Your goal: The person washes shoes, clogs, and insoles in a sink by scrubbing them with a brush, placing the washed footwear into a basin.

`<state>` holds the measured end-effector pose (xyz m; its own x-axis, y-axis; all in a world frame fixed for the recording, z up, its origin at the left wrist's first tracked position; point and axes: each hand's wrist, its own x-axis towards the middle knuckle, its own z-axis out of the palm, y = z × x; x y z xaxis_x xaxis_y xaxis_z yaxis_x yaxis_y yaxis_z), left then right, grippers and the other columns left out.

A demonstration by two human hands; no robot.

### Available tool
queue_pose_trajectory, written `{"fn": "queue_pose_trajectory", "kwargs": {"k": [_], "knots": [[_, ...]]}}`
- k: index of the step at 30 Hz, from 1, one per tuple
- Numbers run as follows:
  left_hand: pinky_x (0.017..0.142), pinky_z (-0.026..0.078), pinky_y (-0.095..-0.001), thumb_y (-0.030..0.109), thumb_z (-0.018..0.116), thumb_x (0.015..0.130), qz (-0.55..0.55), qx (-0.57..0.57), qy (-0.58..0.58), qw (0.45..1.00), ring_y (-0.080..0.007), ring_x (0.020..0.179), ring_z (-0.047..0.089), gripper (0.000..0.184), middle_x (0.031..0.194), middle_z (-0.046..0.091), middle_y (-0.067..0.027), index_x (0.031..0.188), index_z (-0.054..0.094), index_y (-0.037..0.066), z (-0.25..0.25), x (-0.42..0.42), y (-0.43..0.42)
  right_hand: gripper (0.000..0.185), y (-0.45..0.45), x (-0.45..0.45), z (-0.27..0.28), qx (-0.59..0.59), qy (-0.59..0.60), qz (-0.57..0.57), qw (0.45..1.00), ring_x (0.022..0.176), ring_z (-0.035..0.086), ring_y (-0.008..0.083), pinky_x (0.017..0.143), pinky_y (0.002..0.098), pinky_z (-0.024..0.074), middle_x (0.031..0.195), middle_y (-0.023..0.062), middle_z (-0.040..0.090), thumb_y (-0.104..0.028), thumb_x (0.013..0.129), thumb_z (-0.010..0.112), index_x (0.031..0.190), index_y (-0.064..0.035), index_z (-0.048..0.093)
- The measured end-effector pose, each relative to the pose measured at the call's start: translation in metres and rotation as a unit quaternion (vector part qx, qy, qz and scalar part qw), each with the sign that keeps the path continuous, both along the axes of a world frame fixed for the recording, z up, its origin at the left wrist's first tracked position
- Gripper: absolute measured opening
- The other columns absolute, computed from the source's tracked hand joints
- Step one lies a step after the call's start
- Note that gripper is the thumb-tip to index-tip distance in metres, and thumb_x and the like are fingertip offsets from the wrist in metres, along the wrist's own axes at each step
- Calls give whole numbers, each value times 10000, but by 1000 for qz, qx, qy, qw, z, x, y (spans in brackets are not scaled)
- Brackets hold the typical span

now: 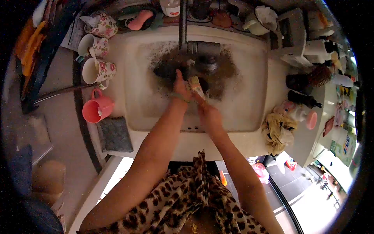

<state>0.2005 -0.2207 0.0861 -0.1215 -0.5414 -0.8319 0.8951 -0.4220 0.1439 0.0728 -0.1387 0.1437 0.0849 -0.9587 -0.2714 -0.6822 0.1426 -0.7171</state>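
Observation:
Over the basin of a white sink [136,113], my left hand [180,86] is closed around a dark, wet-looking object [165,72], its thumb on top. The object's kind is hard to make out in the shadow. My right hand [208,113] grips a pale scrubbing brush [196,86], whose head lies close beside my left hand. Whether the bristles touch the dark object cannot be seen. A black faucet [200,47] reaches over both hands. Brown, dirty residue [230,72] spreads over the basin floor around them.
Flowered mugs [99,70] and a pink mug [97,107] line the left edge, above a grey cloth [115,134]. At the right edge lie a crumpled tan cloth [279,132], bottles [317,50] and a round hairbrush [320,76]. A pink soap [141,19] sits behind the basin.

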Motion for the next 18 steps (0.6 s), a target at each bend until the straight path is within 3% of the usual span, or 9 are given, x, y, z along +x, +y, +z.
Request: {"fn": "queue_pose_trajectory", "kwargs": {"k": [3,5,8,12,14,17,18], "knots": [[1006,361,-545,576,429,910,7,-53,28,998,-330,1178,494,619,1278,534,-110,1304,471,100,-10,7,2,430,-25,-10,7,143,30,-38,989,834,626,376,702,430,497,995,184,644,-166,906,502,1294,-350,504],[997,392,-509,538,418,933,34,-101,60,992,-320,1153,518,580,1279,536,-119,1298,474,92,-11,5,5,406,-58,-23,1,90,135,57,985,896,620,371,738,410,498,1069,170,632,-162,908,498,1286,-309,522],[998,403,-480,529,430,932,50,-141,66,987,-303,1166,510,582,1280,538,-113,1288,483,72,-7,9,3,396,-58,-21,-8,36,65,3,997,909,616,378,754,403,497,1060,176,635,-169,910,491,1294,-261,522],[973,422,-467,496,440,941,-33,-111,65,991,-290,1151,513,546,1235,560,-118,1244,511,47,-21,-5,13,411,-14,-9,-6,52,-53,-27,997,949,608,385,767,405,489,1076,191,628,-150,911,492,1313,-234,509],[958,429,-471,483,445,943,-27,-37,61,997,-293,1120,528,527,1191,581,-121,1219,524,40,-26,-15,15,435,-8,0,9,75,-15,-10,997,957,608,386,768,411,486,1077,197,628,-123,904,501,1322,-246,502],[953,428,-478,471,437,951,-27,-123,45,991,-305,1083,536,502,1162,580,-133,1196,532,43,-13,-16,15,459,-56,-2,44,186,170,49,967,933,615,385,762,412,484,1056,199,635,-93,902,503,1331,-255,493],[953,427,-485,468,429,955,-11,-118,46,992,-307,1084,535,499,1162,577,-133,1199,528,44,-15,-17,13,450,-51,-2,34,125,110,42,985,913,618,381,757,409,486,1044,200,637,-99,905,496,1329,-252,495]]}}
